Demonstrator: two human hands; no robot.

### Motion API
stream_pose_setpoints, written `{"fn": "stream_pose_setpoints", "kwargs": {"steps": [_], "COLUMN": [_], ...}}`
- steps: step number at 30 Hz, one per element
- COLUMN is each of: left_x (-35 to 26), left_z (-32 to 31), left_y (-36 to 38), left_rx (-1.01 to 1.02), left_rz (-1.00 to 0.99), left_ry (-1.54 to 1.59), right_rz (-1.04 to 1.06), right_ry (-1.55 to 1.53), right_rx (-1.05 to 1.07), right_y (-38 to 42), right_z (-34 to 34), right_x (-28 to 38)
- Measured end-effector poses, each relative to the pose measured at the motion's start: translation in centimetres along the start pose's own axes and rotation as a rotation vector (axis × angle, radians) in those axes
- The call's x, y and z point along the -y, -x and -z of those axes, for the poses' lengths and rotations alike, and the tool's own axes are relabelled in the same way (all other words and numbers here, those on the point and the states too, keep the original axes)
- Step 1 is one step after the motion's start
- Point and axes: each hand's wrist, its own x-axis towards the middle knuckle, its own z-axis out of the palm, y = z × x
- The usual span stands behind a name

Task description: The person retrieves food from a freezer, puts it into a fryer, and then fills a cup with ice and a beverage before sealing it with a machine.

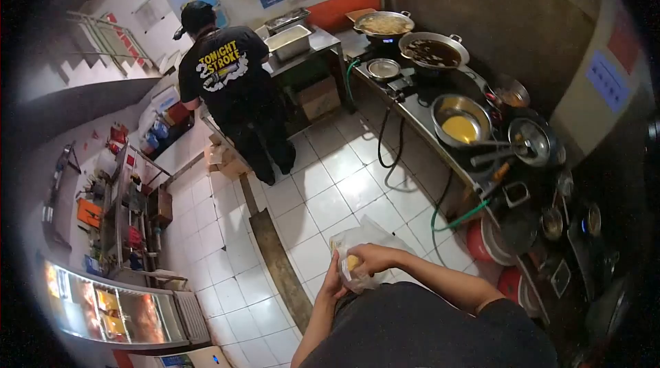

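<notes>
Close to my body, my left hand [333, 279] is wrapped round the side of a thin clear plastic bag [364, 235]. My right hand [370, 258] reaches into or over the bag's opening, its fingers bent down at something small and yellow [353, 261]. What the right fingertips hold is too small to make out. The bag's loose edge spreads out beyond both hands, above the tiled floor [326, 206].
A co-worker [230, 86] stands with their back to me at a counter with a metal tray [289, 41]. On the right, a stove counter holds a wok of dark oil [433, 52], another wok [385, 23] and a bowl with yellow liquid [459, 127]. Green hoses [440, 222] hang below.
</notes>
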Motion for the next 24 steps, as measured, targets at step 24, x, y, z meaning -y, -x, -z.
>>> {"fn": "stream_pose_setpoints", "kwargs": {"steps": [24], "left_x": [-36.3], "left_z": [-7.9], "left_y": [-43.9], "left_rx": [0.113], "left_rz": [0.083], "left_ry": [-0.411], "right_rz": [0.012], "right_ry": [0.005], "right_rx": [0.191], "right_y": [-27.7], "right_z": [47.9], "right_x": [-7.9]}}
